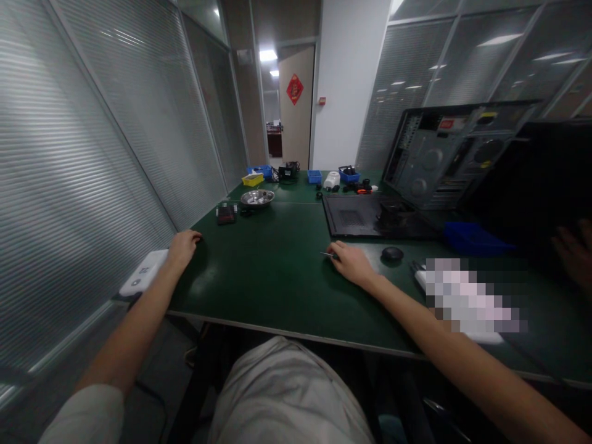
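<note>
A thin metal tool [327,254], its pale tip pointing left, lies in the grasp of the right hand [349,262], whose bent fingers close on it just above the middle of the green table [259,271]; the grip hides the rest of the tool. The left hand [184,248] is at the table's left edge with its fingers bent; whether they hold anything cannot be told. A white device [144,272] is just beside the left forearm. To the right of the right hand is a round black object [392,254], and farther right and nearer, a pixelated white object [457,302]. Beyond the right hand lies a flat black panel [349,219] bearing a dark component. At the far right an opened computer case [435,154] shows its metal interior, with a blue tray [476,238] in front of it; another person's hand [573,250] appears at the right margin. Left of centre, a round metal dish [258,198] holds small items, with a dark red-and-black case [226,213] near it, on its near left side. Along the far part of the table, from left to right, are a yellow bin [253,179], a black device [287,174] with cables, a small blue bin [314,177], a white object [332,179] and a blue basket [349,175] with black contents.
</note>
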A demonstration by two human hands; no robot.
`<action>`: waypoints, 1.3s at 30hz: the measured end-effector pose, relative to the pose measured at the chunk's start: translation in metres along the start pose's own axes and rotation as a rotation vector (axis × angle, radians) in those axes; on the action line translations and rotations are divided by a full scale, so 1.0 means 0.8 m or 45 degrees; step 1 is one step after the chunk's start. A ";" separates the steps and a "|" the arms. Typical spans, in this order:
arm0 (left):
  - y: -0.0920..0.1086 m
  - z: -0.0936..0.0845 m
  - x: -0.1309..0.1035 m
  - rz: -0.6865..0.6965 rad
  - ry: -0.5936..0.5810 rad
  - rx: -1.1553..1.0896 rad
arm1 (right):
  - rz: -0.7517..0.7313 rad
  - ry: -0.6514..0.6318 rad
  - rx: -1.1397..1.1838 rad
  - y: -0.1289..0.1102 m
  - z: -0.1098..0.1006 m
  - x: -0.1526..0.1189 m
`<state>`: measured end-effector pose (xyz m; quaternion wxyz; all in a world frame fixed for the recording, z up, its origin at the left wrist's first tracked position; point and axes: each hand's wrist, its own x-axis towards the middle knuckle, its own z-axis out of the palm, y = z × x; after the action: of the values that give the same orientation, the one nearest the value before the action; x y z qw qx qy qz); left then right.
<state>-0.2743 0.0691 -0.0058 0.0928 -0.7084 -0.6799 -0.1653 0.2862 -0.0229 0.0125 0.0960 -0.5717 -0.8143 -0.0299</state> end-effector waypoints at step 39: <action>0.037 -0.002 -0.020 -0.190 0.027 0.252 | 0.010 0.095 0.160 0.004 0.009 0.001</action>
<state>-0.2457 0.0520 -0.0072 0.1567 -0.6414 -0.7427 -0.1114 0.2880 -0.0196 0.0053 0.1623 -0.5662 -0.8081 0.0004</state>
